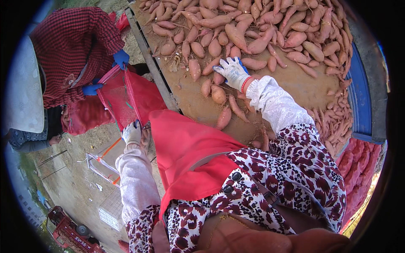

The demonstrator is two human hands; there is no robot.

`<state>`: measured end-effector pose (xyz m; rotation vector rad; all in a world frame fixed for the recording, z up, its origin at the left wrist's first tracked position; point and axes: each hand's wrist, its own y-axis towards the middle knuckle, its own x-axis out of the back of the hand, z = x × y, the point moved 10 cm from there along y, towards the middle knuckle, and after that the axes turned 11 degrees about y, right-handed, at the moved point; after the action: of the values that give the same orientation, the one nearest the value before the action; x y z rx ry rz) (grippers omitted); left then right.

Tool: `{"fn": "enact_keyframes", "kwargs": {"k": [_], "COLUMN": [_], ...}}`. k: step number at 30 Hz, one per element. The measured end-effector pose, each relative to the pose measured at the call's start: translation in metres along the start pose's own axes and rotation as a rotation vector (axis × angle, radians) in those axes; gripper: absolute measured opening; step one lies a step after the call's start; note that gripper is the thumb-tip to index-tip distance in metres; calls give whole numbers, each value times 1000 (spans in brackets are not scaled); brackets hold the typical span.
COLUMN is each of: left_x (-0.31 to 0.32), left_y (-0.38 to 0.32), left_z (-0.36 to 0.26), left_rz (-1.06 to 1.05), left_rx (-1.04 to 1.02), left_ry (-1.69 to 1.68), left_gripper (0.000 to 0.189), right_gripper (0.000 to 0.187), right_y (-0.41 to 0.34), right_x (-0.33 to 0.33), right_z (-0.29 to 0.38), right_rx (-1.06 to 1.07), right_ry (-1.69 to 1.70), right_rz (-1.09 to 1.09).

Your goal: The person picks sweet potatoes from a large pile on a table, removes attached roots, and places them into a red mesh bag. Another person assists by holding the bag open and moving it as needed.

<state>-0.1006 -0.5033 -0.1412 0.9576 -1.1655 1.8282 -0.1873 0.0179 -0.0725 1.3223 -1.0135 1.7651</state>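
Observation:
My left hand [132, 133], in a white and blue work glove, grips the near rim of a red mesh bag [142, 91]. Another person's blue-gloved hands [121, 58] hold the bag's far side, and its mouth is spread. My right hand [233, 73], gloved alike, lies palm down over the sweet potatoes with its fingers spread. Beside its fingertips is a small sweet potato [218, 78], partly covered by the hand. What is under the palm is hidden. Loose sweet potatoes [218, 94] lie nearer to me on the soil-covered truck bed [193, 95].
A large heap of sweet potatoes [284, 28] covers the far bed, beside a blue side panel [362, 91]. A metal edge [152, 60] borders the bed. At left stand the person in a checked shirt [76, 41] and a filled red bag [87, 115]. A red vehicle [71, 232] is lower left.

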Motion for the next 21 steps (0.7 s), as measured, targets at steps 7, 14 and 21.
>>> {"fn": "enact_keyframes", "kwargs": {"k": [7, 14, 21], "left_x": [2, 16, 59], "left_y": [-37, -51, -133], "left_z": [-2, 8, 18], "left_rz": [-44, -218, -606], "left_rx": [51, 53, -39], "left_ry": [16, -88, -345], "left_gripper": [49, 41, 34], "right_gripper": [78, 91, 55], "right_y": [14, 97, 57], "right_x": [98, 9, 38], "right_z": [-69, -184, -167], "right_rx": [-262, -267, -345], "right_ry": [317, 367, 1403], "right_rz": [-413, -96, -283]}}
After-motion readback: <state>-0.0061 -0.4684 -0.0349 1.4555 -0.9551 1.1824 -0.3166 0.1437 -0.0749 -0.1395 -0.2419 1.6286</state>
